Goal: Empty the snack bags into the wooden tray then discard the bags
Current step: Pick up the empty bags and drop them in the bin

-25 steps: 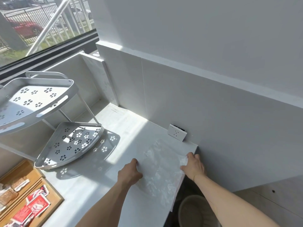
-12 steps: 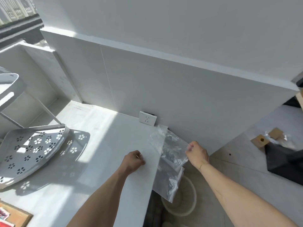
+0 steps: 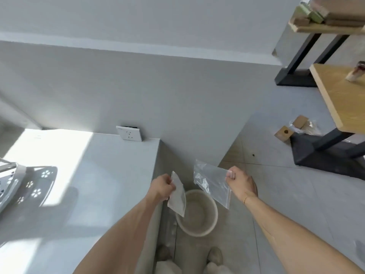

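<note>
My left hand (image 3: 162,187) pinches one clear empty snack bag (image 3: 177,196) by its top edge, and the bag hangs over the near rim of a round beige waste bin (image 3: 199,228) on the floor. My right hand (image 3: 240,183) grips a second clear bag (image 3: 212,181) by its corner; it stretches out to the left, above and just right of the bin. The wooden tray is out of view.
The white counter (image 3: 94,175) ends at an edge beside the bin. A white perforated rack (image 3: 7,182) stands at the far left. A wall socket (image 3: 129,133) sits at the counter's back. Wooden tables on black legs (image 3: 339,99) stand at the right.
The view swung right, away from the tray and rack. Both hands left the counter; the bags separated, one in each hand, and now hang over the bin.
</note>
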`<state>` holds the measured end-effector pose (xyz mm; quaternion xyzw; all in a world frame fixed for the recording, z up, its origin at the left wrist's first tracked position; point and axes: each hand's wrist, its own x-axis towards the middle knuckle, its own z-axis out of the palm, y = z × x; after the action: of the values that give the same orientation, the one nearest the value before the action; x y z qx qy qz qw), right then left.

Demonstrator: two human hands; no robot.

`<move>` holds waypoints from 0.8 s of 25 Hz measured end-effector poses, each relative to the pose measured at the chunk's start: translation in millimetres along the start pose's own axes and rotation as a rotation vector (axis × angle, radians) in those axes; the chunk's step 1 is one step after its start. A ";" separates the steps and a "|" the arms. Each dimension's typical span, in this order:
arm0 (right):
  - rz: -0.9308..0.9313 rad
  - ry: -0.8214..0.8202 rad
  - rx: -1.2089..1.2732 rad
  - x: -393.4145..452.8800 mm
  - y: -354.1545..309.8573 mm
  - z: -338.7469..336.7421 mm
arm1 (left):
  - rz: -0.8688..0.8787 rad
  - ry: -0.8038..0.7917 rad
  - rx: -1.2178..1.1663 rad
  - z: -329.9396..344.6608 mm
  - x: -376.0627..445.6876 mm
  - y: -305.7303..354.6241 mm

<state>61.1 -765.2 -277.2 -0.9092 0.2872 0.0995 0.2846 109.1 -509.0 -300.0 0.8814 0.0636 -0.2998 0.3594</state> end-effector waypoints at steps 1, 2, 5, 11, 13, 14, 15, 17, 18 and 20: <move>0.002 -0.016 -0.004 2.3 12.3 -0.2 | -0.014 0.002 0.026 12.3 1.6 4.4; 0.004 -0.035 -0.006 5.6 24.0 0.7 | -0.028 0.003 0.051 25.9 5.6 6.5; 0.029 -0.093 -0.004 16.2 57.2 13.8 | -0.060 -0.009 0.117 66.1 19.6 7.8; 0.096 -0.148 -0.023 50.3 116.4 75.9 | -0.140 -0.005 0.190 135.2 63.8 -26.8; 0.102 -0.163 -0.025 64.3 130.7 103.6 | -0.169 0.010 0.200 157.6 84.8 -45.2; 0.105 -0.173 -0.024 72.5 139.6 121.5 | -0.178 0.010 0.198 171.7 98.2 -56.5; 0.112 -0.178 -0.018 80.5 147.5 139.2 | -0.187 0.012 0.196 184.5 110.5 -67.3; 0.133 -0.194 -0.018 97.3 163.7 178.5 | -0.212 0.015 0.185 209.5 135.4 -88.1; 0.148 -0.204 -0.029 105.1 172.2 199.1 | -0.225 0.009 0.187 223.0 147.8 -100.3; 0.185 -0.225 -0.064 122.6 191.3 244.7 | -0.247 -0.017 0.204 253.1 176.7 -128.4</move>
<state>46.1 -810.5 -607.7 -0.8706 0.3325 0.2357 0.2757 88.3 -603.1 -620.1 0.8962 0.1377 -0.3539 0.2292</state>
